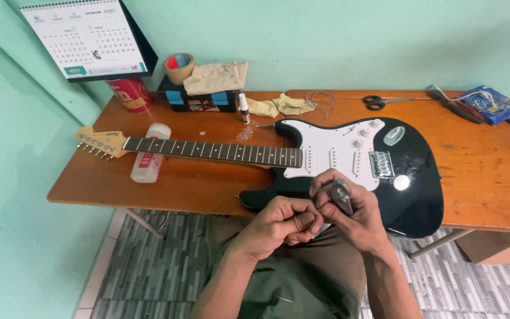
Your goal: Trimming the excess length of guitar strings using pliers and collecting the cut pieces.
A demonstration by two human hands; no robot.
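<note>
A black electric guitar (414, 177) with a white pickguard lies flat on the wooden table (491, 177), its neck (208, 151) pointing left and its fretboard bare of strings. Both my hands hover over the table's near edge, in front of the guitar body. My right hand (352, 210) grips a small grey tool (342, 195). My left hand (284, 223) is curled, its fingertips pinched on a thin wire (324, 206) that meets the tool.
A white plastic bottle (149, 156) lies under the neck. At the back stand a desk calendar (87, 36), a red cup (130, 93), a tape roll (179, 66), cloths (278, 106), a small vial (244, 108), scissors (379, 102) and a blue packet (491, 103).
</note>
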